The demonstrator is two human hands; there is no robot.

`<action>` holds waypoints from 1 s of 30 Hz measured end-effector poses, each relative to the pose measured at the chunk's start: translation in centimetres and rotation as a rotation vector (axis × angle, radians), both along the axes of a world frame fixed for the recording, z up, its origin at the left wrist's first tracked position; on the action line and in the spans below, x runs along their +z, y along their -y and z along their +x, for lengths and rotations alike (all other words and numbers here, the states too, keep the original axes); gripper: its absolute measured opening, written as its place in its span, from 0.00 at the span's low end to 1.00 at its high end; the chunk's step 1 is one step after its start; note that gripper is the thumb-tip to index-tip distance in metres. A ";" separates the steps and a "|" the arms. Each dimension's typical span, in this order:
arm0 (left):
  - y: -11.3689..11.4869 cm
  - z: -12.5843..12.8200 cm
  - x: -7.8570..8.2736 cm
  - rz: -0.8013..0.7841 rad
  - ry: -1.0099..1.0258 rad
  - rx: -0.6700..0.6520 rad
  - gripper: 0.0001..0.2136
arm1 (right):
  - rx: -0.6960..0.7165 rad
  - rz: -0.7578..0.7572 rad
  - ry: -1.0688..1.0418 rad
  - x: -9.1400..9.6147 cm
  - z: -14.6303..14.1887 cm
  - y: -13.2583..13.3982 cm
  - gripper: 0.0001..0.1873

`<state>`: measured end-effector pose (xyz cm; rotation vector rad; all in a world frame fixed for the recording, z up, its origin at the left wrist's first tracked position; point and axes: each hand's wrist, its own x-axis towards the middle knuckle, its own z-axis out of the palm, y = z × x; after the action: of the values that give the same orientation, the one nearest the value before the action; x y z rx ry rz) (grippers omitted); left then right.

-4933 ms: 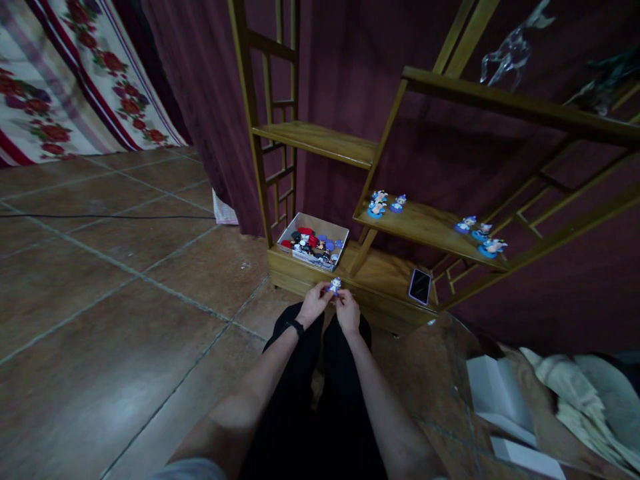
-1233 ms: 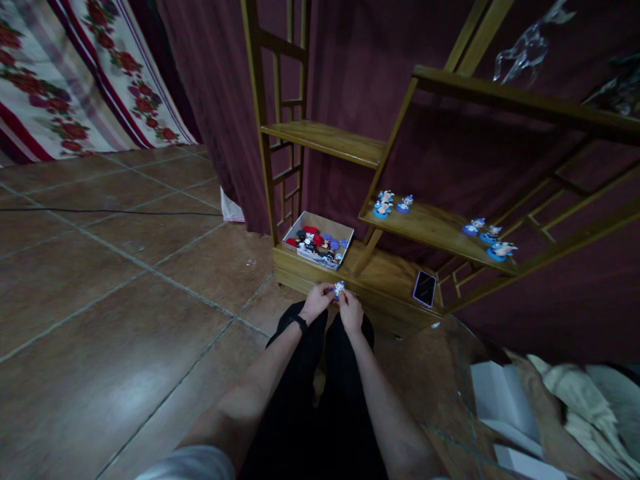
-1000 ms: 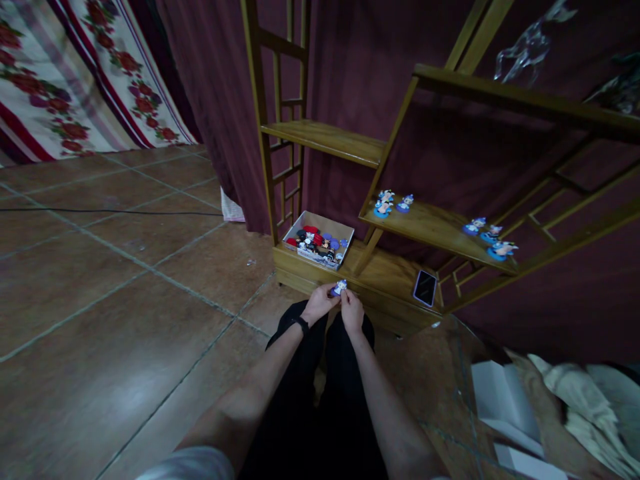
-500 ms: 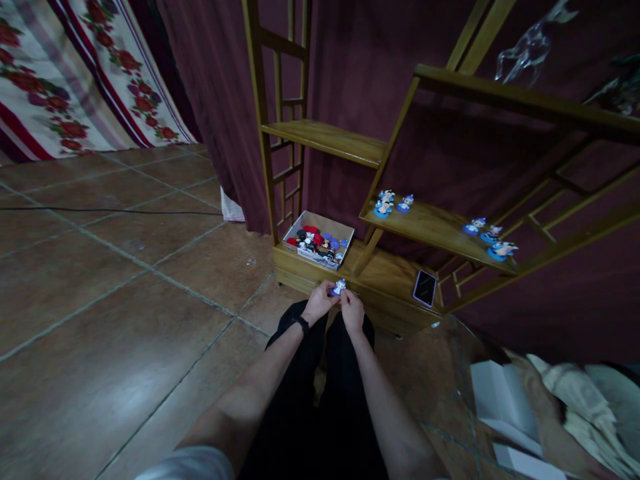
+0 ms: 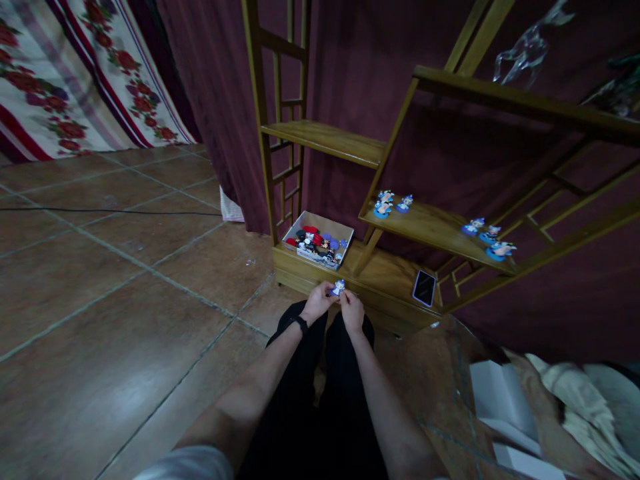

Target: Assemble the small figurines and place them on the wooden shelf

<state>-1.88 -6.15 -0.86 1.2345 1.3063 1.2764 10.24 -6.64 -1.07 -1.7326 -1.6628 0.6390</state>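
Between my two hands is a small white and purple figurine (image 5: 339, 287) on a purple base, held just in front of the low cabinet edge. My left hand (image 5: 319, 303) pinches it from the left, and a dark band circles that wrist. From the right, the fingers of my right hand (image 5: 352, 311) close on its other side. An open cardboard box (image 5: 320, 255) of mixed red, black, white and purple figurines stands just beyond, on the cabinet's low top. More figurines (image 5: 383, 204) stand at the left of the middle shelf, and others (image 5: 500, 251) at its right end.
The wooden display shelf (image 5: 325, 141) rises in front of a dark red curtain. A phone (image 5: 425, 288) lies on its low top at the right. A clear glass animal (image 5: 525, 53) stands on an upper shelf. White boxes (image 5: 503, 400) and pale cloth lie on the floor at right.
Hardly anything differs; both hands keep hold of the figurine in about the same place. The view has shifted very slightly.
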 end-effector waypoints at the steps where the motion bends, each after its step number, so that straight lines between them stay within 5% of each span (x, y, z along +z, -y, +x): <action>1: 0.0 0.0 -0.1 0.004 -0.004 0.001 0.11 | 0.001 0.002 0.000 0.0 0.0 0.0 0.18; 21: 0.0 0.0 -1.1 0.137 -0.230 -0.017 0.10 | 0.005 -0.016 0.031 0.2 -0.1 -0.1 0.17; 30: 0.4 0.1 -0.4 0.178 -0.278 -0.034 0.10 | -0.012 -0.040 0.049 0.8 -0.1 0.0 0.17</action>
<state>-1.74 -6.57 -1.28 1.5991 1.3812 1.2504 10.10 -6.66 -0.31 -1.7989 -1.6824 0.6333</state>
